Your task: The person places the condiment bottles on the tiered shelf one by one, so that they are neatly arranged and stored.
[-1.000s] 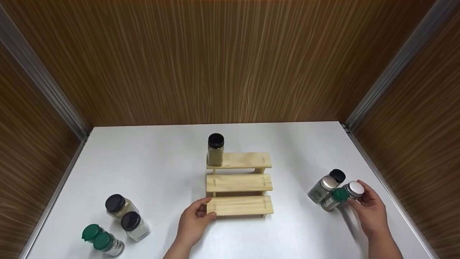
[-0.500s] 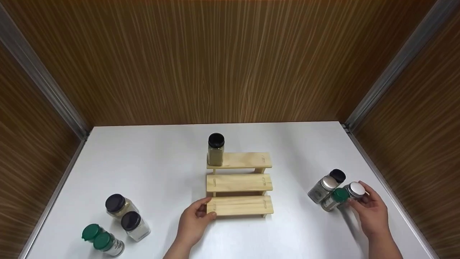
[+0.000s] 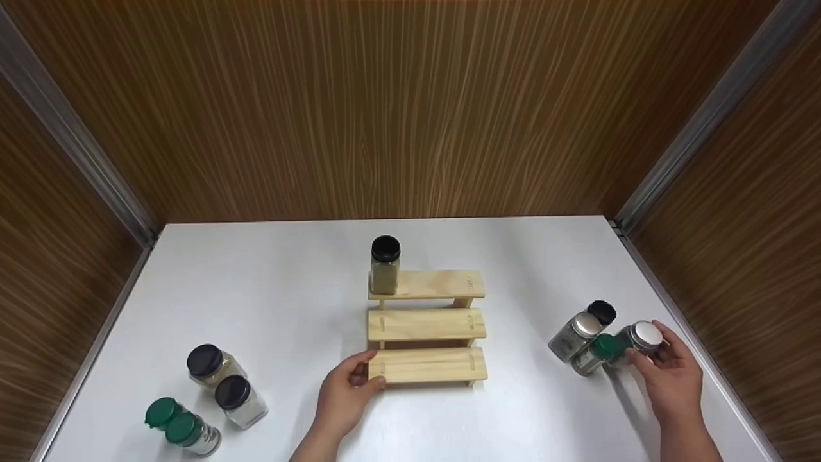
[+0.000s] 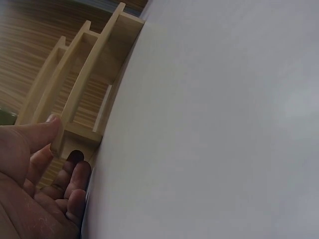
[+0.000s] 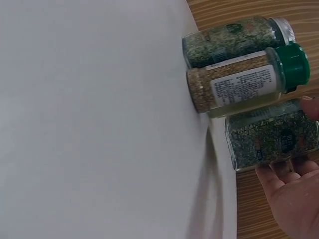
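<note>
My left hand [image 3: 343, 399] grips the left end of the lowest step of a three-tier wooden rack [image 3: 428, 366], thumb on the front edge. On the rack's top step, at its left, stands a black-capped spice jar [image 3: 385, 273]. Over at the right, my right hand [image 3: 675, 384] holds a silver-capped jar of dried green herbs [image 5: 271, 137] between thumb and fingers. Close beside that jar are a green-capped seed jar [image 5: 244, 82], another silver-capped herb jar [image 5: 232, 42] and a black-capped jar [image 3: 601, 312], mostly hidden behind the others.
Two black-capped jars [image 3: 241, 402] and two green-capped shakers [image 3: 194, 434] stand on the white table [image 3: 308, 289] at the left. Wood-grain panels [image 3: 385, 115] with metal corner strips [image 3: 699, 122] enclose the back and sides.
My right hand has shifted slightly right, taking the silver-capped herb jar with it, away from the green-capped one. The left hand and the rack stay in place.
</note>
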`<state>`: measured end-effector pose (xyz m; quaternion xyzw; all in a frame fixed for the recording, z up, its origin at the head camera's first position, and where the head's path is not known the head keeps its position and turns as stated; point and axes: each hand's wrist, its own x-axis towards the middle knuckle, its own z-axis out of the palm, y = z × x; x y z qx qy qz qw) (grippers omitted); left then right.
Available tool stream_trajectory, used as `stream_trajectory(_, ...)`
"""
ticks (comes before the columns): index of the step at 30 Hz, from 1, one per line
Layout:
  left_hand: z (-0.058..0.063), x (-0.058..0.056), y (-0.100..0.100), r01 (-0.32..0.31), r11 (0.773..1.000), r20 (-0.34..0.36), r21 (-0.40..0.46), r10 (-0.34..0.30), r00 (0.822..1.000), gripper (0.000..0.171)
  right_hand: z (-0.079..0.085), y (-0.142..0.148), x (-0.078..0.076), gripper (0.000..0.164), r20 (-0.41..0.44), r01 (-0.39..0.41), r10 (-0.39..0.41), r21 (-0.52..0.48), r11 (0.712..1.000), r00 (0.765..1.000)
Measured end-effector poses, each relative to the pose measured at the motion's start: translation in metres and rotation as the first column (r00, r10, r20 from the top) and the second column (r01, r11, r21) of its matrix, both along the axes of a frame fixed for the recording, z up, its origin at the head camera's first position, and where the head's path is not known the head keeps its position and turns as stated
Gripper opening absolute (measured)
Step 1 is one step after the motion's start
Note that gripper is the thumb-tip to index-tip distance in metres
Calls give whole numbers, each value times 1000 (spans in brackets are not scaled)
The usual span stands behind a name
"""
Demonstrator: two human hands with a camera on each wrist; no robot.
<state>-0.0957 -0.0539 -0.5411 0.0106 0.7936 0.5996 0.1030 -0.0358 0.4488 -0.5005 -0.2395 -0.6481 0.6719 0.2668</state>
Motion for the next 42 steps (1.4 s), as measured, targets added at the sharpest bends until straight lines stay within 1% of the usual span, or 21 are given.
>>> stream_trajectory(3, 0, 0, -1, 5, 1000, -15, 11, -4, 1000, 55, 5, -2, -2, 71, -11, 21, -21, 21, 1000, 1000)
stream_trajectory(9, 0, 0, -2, 5, 1000, -31, 9, -5, 1000, 55, 15, -7, -3, 71, -108, 47, -41, 57, 997, 993)
stream_trajectory(11, 0, 0, -1, 0, 1000, -37, 0, 0, 999, 55, 19, -9, -3, 71, -126, 53, -44, 73, 996, 991)
stream_trajectory(18, 2, 0, 0, -17, 999, -27, -39, 16, 1000, 55, 36, -16, -3, 70, -91, 88, -78, 111, 990, 993)
stream_trajectory(23, 2, 0, -1, -14, 999, -37, -30, 13, 999, 55, 44, -21, -3, 68, -126, 110, -90, 161, 981, 988)
stream_trajectory(27, 2, 1, -1, -11, 1000, -39, -27, 10, 999, 56, 51, -27, -4, 66, -169, 122, -91, 183, 976, 982)
stream_trajectory(29, 2, 1, -1, -12, 999, -33, -30, 11, 999, 56, 55, -30, -5, 67, -201, 121, -85, 177, 977, 976)
stream_trajectory(32, 2, 2, -2, -9, 1000, -32, -27, 8, 999, 56, 61, -34, -5, 68, -228, 117, -74, 182, 976, 971)
stream_trajectory(37, 1, 2, -1, -3, 1000, -45, -20, 2, 999, 54, 70, -43, -7, 68, -236, 106, -53, 217, 971, 970)
stream_trajectory(42, 0, 2, 0, -5, 1000, -13, -15, 5, 1000, 55, 76, -50, -11, 67, -246, 92, -31, 239, 967, 969)
